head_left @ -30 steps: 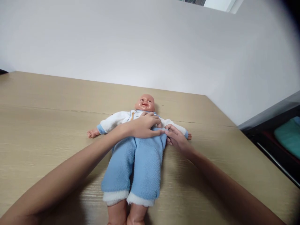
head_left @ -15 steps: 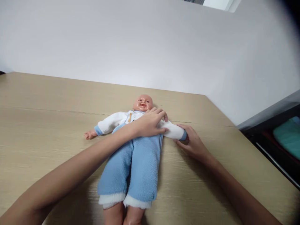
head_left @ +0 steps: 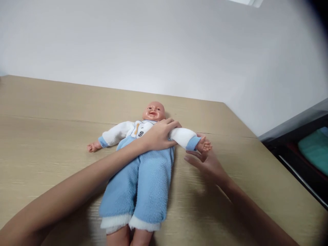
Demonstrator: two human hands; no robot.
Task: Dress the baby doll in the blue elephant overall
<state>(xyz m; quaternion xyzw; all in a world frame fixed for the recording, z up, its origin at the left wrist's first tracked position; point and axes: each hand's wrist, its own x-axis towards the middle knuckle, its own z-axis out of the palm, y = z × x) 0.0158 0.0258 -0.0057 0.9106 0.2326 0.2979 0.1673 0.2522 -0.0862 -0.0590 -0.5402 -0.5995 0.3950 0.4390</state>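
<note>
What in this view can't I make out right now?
Feet of the doll: head view, cut off by the bottom edge.
Chest of the doll: head view, covered by the left hand; its grip on the sleeve is unclear.
Fingertips of the right hand: head view, behind the doll's hand.
Teal cloth: head view, cut by the right edge, blurred.

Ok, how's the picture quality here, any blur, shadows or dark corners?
Head view: soft, even light, no glare; faint shadows lie on the table beside the doll and under the right hand, which looks slightly motion-smeared. Head view, edges: the top right corner darkens into a vignette and the bottom left goes soft.
</note>
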